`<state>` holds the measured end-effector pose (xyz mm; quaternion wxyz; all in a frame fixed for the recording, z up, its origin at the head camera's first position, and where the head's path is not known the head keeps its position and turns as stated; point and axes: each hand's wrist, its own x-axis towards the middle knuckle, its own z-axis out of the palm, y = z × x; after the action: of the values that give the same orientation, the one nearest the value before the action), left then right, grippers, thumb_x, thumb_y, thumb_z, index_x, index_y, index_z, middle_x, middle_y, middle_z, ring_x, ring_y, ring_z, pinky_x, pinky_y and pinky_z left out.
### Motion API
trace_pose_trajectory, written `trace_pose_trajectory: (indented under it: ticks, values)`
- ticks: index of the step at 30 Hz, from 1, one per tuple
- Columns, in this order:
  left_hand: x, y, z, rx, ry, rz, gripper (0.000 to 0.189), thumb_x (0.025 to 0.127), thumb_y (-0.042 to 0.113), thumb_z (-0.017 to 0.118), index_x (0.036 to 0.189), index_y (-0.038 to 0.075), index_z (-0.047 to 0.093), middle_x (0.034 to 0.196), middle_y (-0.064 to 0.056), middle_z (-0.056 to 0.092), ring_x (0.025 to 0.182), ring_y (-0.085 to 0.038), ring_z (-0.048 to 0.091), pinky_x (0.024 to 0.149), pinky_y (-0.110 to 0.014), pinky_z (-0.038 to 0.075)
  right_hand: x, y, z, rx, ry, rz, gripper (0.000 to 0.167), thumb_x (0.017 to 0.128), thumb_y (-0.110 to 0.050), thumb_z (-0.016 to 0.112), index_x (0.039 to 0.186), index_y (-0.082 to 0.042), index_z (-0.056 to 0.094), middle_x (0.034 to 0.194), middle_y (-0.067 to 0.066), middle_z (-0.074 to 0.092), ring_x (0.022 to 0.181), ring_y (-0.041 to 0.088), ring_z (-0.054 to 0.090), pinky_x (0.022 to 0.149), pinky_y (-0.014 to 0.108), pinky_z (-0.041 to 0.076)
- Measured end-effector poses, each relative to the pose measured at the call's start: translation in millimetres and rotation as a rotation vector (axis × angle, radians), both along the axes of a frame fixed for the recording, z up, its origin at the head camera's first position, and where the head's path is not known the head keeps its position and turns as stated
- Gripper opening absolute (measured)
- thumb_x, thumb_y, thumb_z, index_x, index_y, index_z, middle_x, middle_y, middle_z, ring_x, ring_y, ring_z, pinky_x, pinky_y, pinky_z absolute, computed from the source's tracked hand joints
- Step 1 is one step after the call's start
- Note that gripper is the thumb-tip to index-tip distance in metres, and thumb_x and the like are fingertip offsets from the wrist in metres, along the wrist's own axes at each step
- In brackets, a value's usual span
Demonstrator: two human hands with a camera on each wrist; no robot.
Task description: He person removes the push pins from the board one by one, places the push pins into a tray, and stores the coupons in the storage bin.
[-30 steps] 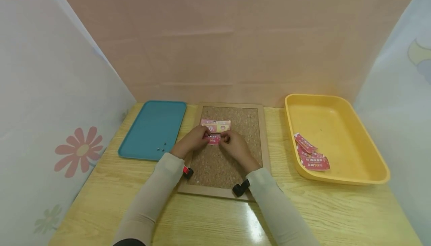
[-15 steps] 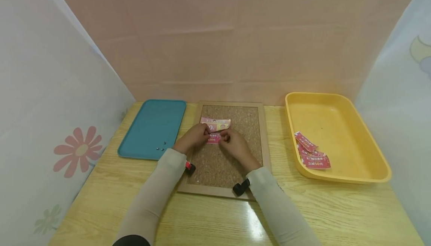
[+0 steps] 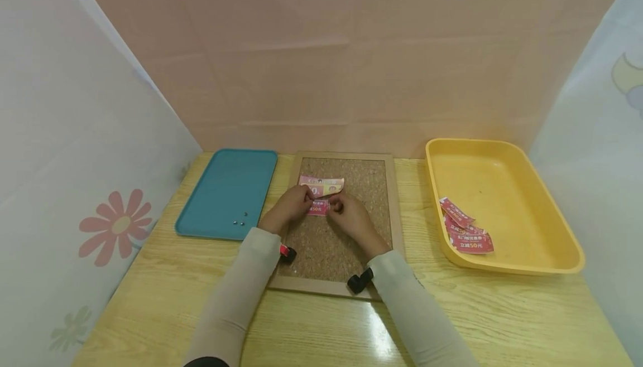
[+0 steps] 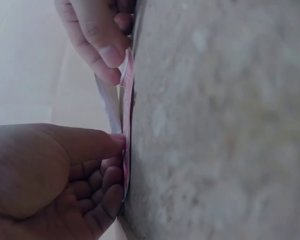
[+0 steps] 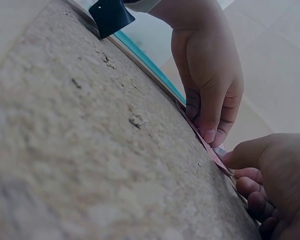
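A small red coupon (image 3: 320, 208) lies on the framed cork board (image 3: 321, 250), below a larger pink and yellow coupon (image 3: 329, 188) whose right end curls up. My left hand (image 3: 290, 206) holds the red coupon's left part between thumb and fingers; whether a tack sits under the fingertips is hidden. At the other end, my right hand (image 3: 354, 219) pinches the coupon's right edge. The left wrist view shows the red coupon (image 4: 128, 100) edge-on, close against the cork, with both hands on it. A small dark dot, perhaps a tack head, marks the larger coupon's top.
Left of the board is a blue tray (image 3: 231, 183) with three small silvery tacks (image 3: 238, 222) near its front right. A yellow bin (image 3: 512, 211) stands at the right, several red coupons (image 3: 469, 240) piled in its left corner. The wooden table (image 3: 301, 328) extends in front.
My left wrist and forearm have shifted slightly to the right, while the fingers stay at the red coupon. The larger coupon's right end has curled up. My right hand has barely moved.
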<state>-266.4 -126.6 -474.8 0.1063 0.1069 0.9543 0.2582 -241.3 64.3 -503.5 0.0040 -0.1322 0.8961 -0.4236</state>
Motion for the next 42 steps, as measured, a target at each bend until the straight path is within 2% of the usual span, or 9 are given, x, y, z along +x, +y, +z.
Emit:
trace_pose_trajectory:
  ticks: [16,22,32,42]
  values:
    - [6.5,-1.9,-4.4,0.028,0.001,0.079,0.014,0.096,0.016,0.059,0.105,0.006,0.065,0.091,-0.005,0.058,0.079,-0.019,0.052,0.072,-0.034,0.046,1.8,-2.7,-4.2,-0.001,0.014,0.005,0.02,0.089,-0.016,0.067,0.108,-0.009,0.068,0.084,0.0,0.058,0.072,0.015,0.053,0.064,0.031,0.045]
    - [8.0,-3.6,-4.7,0.049,0.024,0.073,0.014,0.097,0.017,0.057,0.103,0.007,0.065,0.091,-0.004,0.059,0.079,-0.019,0.053,0.072,-0.036,0.047,1.5,-3.5,-4.1,-0.002,0.03,0.004,0.02,0.088,-0.016,0.068,0.107,-0.009,0.068,0.083,-0.001,0.058,0.07,0.014,0.052,0.062,0.031,0.044]
    - [5.1,-0.9,-4.4,0.035,0.041,0.062,0.015,0.097,0.017,0.058,0.104,0.006,0.065,0.092,-0.006,0.06,0.079,-0.02,0.053,0.073,-0.035,0.047,1.4,-2.1,-1.1,0.004,0.012,-0.016,0.02,0.09,-0.016,0.067,0.108,-0.009,0.068,0.084,0.0,0.058,0.072,0.016,0.053,0.064,0.032,0.045]
    - [6.0,0.9,-3.5,0.014,0.057,0.042,0.015,0.097,0.015,0.059,0.105,0.004,0.065,0.092,-0.006,0.059,0.079,-0.02,0.053,0.073,-0.036,0.047,0.3,0.0,-0.1,0.016,0.005,0.0,0.021,0.09,-0.017,0.066,0.11,-0.009,0.068,0.085,0.0,0.058,0.072,0.015,0.053,0.065,0.032,0.046]
